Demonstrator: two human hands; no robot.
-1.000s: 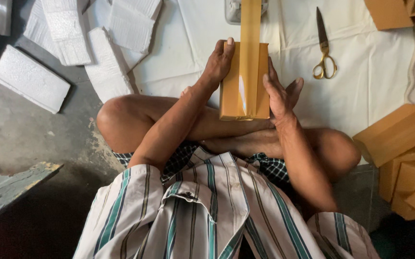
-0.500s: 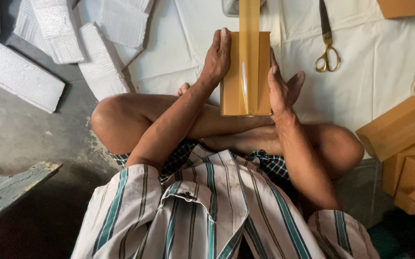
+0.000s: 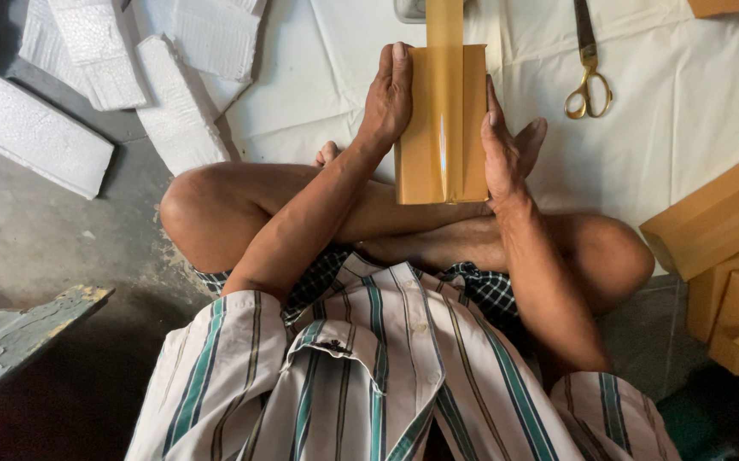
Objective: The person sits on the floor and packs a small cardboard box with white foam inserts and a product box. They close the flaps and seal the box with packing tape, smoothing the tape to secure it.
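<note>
Tape roll cut off at top edge. Both hands, left hand (image 3: 389, 101) and right hand (image 3: 502, 149), grip taped brown box (image 3: 440, 128) over white sheet (image 3: 685, 102) on concrete floor (image 3: 28, 230).

Tan tape-wrapped box (image 3: 442, 128) — upright above crossed legs, glossy strip lengthwise

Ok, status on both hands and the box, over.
Left hand and right hand clamp tan taped cardboard box upright. Brown tape strip runs off its top. Gold-handled scissors lie apart.
</note>
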